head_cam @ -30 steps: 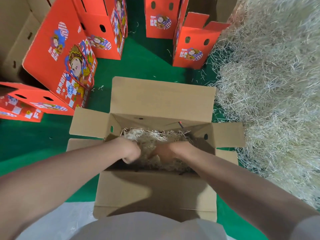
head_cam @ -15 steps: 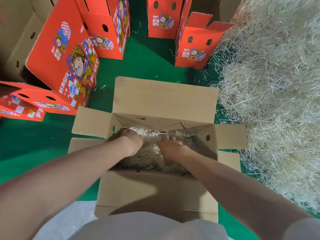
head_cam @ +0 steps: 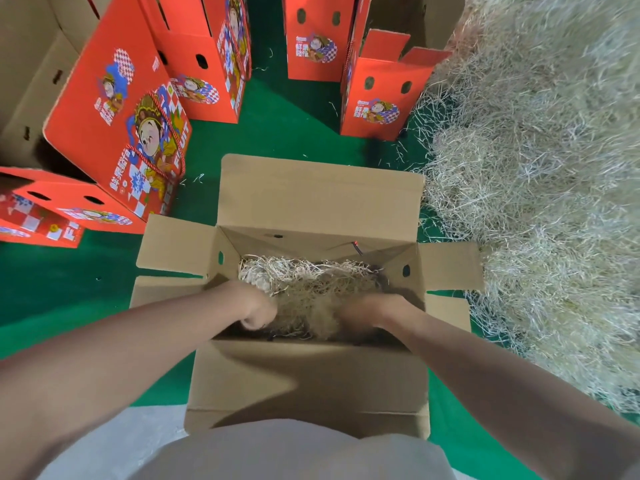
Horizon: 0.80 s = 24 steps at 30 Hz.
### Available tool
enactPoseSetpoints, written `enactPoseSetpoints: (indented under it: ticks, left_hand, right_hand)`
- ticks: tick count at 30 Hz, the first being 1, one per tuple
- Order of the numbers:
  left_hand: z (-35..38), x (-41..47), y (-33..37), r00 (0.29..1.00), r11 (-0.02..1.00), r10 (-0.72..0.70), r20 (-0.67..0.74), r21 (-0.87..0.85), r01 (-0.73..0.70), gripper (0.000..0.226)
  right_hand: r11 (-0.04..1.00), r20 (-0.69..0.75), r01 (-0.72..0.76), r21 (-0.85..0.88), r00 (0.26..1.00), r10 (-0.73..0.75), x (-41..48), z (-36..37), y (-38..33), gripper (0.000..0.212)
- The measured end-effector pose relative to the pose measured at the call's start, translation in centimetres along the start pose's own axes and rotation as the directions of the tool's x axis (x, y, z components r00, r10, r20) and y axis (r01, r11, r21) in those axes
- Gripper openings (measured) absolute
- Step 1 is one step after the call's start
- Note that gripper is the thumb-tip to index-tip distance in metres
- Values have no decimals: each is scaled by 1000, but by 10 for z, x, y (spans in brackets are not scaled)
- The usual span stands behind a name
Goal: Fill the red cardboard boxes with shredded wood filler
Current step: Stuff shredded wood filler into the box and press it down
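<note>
An open cardboard box [head_cam: 322, 195], brown on the inside, stands in front of me with its four flaps spread. Pale shredded wood filler [head_cam: 311, 282] lies in its bottom. Both hands are down inside it. My left hand [head_cam: 254, 306] is curled at the near left edge of the filler, fingers bent into the strands. My right hand [head_cam: 372, 311] presses down on the near right part; its fingertips are hidden under the near wall. A huge heap of shredded wood filler [head_cam: 540, 188] rises on the right.
Several red printed boxes stand on the green floor: a large one [head_cam: 121, 123] at the left, one behind it [head_cam: 207, 57], two at the back [head_cam: 315, 39] [head_cam: 381, 91], one lying at far left [head_cam: 62, 209]. Plain cardboard [head_cam: 31, 64] leans far left.
Both hands have pulled back from the far middle of the box toward its near wall and spread apart, leaving more filler uncovered between them and the far side.
</note>
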<state>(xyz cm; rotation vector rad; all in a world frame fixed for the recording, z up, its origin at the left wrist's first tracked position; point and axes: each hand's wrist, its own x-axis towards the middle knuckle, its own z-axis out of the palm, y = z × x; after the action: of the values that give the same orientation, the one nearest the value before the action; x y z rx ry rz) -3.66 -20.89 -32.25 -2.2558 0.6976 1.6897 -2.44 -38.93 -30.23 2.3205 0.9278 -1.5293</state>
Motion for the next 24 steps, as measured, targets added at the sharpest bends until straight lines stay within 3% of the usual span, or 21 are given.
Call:
enactPoseSetpoints:
  ticks: [1, 3, 6, 7, 8, 11, 14, 16, 18, 20, 21, 22, 24]
  left_hand:
    - [1, 1, 1, 997, 999, 34, 66, 3, -35, 29]
    - [-1, 3, 4, 998, 998, 58, 5, -21, -58, 28]
    - [-8, 2, 10, 924, 997, 28, -381, -62, -56, 21]
    - [-8, 4, 11, 905, 995, 45, -424, -64, -80, 22]
    - [-8, 7, 12, 913, 995, 72, -401, -41, -96, 28]
    - [1, 16, 12, 995, 998, 5, -101, 67, 2, 54]
    - [3, 18, 4, 999, 1000, -20, -42, 9, 21, 56]
    - [-1, 15, 2, 978, 986, 45, -202, -151, -77, 57]
    - [-4, 7, 2, 879, 931, -12, -477, -325, -164, 51]
    - [-4, 5, -4, 774, 925, -93, -626, -341, -165, 36]
    - [-3, 3, -9, 803, 947, -104, -587, -305, -100, 32]
    - [-2, 3, -12, 878, 976, -117, -465, -219, 14, 34]
    - [4, 7, -16, 958, 976, -207, -198, 26, 217, 56]
  right_hand:
    - [998, 62, 63, 4, 996, -63, 3, 1, 0, 41]
    - [994, 75, 99, 46, 992, -102, 9, -1, -2, 57]
    - [995, -112, 82, 59, 991, -75, 15, -2, -3, 47]
    - [996, -130, 73, 47, 989, -66, 16, 0, -4, 46]
    - [998, -109, 57, 23, 993, -54, 16, 2, -4, 46]
    - [997, 60, -31, -75, 998, 35, 16, 9, 0, 33]
    - [988, 109, -122, -91, 985, 132, 11, 9, 8, 28]
    - [985, -54, -153, -76, 987, 149, 9, 4, 8, 22]
    - [989, -292, -141, -43, 949, 123, 13, -2, 6, 24]
    - [989, -322, -148, -30, 938, 130, 20, -1, 10, 34]
    - [979, -241, -200, -44, 953, 184, 21, 1, 14, 40]
    - [960, -155, -267, -85, 955, 252, 22, 3, 18, 46]
    - [921, -83, -351, -169, 936, 341, 24, 4, 23, 54]
